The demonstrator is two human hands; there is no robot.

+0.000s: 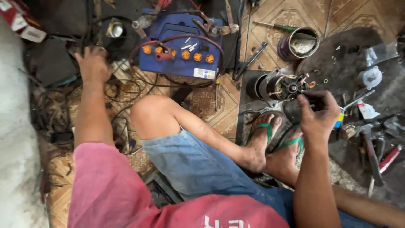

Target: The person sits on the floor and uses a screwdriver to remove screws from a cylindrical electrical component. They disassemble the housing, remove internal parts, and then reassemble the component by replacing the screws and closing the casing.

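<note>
Right hand pinches the wired end of the dark cylindrical metal motor just ahead, steadying it; left hand, fingers spread, rests among tangled cables beside the blue battery with orange caps.

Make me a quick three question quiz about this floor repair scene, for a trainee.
1. True or false: the right hand is at the small motor.
2. What colour are the caps on the blue battery? A green, B orange, C white.
3. Which hand reaches into the tangle of wires beside the battery?

Key: 1 true. 2 B. 3 the left hand.
</note>
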